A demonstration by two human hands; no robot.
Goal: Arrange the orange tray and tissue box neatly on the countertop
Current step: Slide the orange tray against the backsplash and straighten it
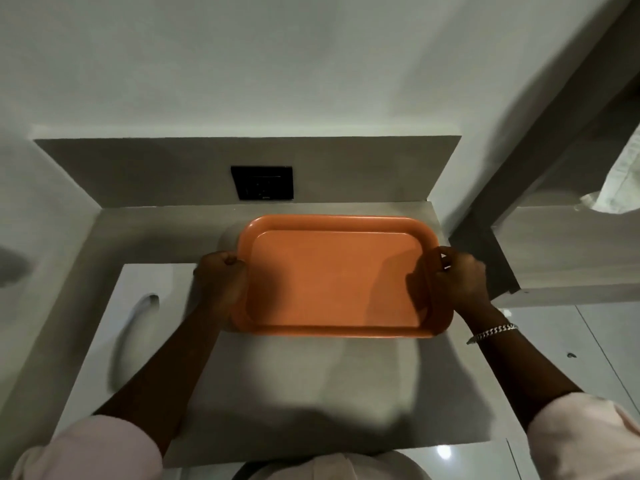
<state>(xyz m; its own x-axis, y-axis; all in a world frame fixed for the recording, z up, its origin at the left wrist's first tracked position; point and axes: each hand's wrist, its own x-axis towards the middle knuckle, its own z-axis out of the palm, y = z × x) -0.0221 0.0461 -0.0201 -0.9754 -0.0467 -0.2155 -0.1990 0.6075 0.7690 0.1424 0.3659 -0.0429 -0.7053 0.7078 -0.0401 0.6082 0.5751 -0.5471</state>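
Note:
An empty orange tray (pixel 332 282) with rounded corners lies lengthwise over the grey countertop (pixel 284 382), near its back edge. My left hand (pixel 221 271) grips the tray's left rim. My right hand (pixel 457 275), with a silver bracelet on the wrist, grips the right rim. Whether the tray rests on the counter or hovers just above it I cannot tell. No tissue box as such is in view; only a crumpled white tissue or cloth (pixel 620 188) shows at the far right edge.
A black wall socket (pixel 264 187) sits on the grey backsplash right behind the tray. A white surface with an oval recess (pixel 138 310) adjoins the counter's left side. A grey ledge (pixel 568 251) stands to the right, with glossy floor tiles below.

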